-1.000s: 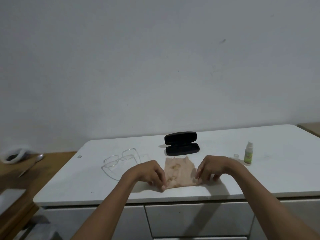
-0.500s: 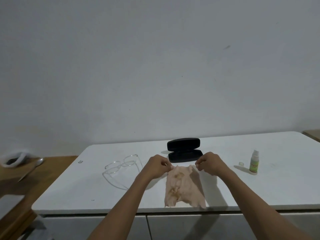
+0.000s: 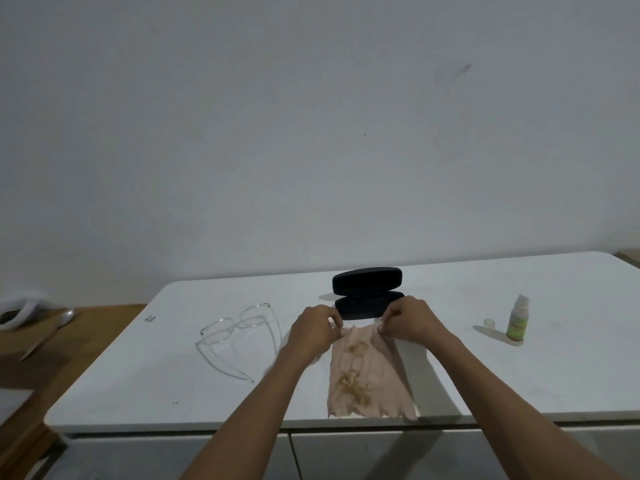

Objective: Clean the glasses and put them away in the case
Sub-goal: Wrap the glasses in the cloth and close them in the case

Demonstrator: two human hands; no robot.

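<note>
A pale pink cleaning cloth (image 3: 365, 372) with yellowish marks lies spread on the white table (image 3: 519, 386), reaching the front edge. My left hand (image 3: 313, 332) pinches its far left corner. My right hand (image 3: 410, 318) pinches its far right corner. Just behind my hands sits the black glasses case (image 3: 367, 289), open, with its lid up. Clear-framed glasses (image 3: 239, 327) rest on the table to the left of my left hand, arms unfolded toward me.
A small spray bottle (image 3: 517, 322) with a green label stands at the right, its loose cap (image 3: 488, 322) beside it. A wooden surface (image 3: 69, 341) at the left holds a spoon (image 3: 52, 327) and a white object (image 3: 20, 311). Drawers sit below the table.
Both hands moved from the cloth's near edge to its far edge, and the cloth now lies unfolded longer toward the table's front edge.
</note>
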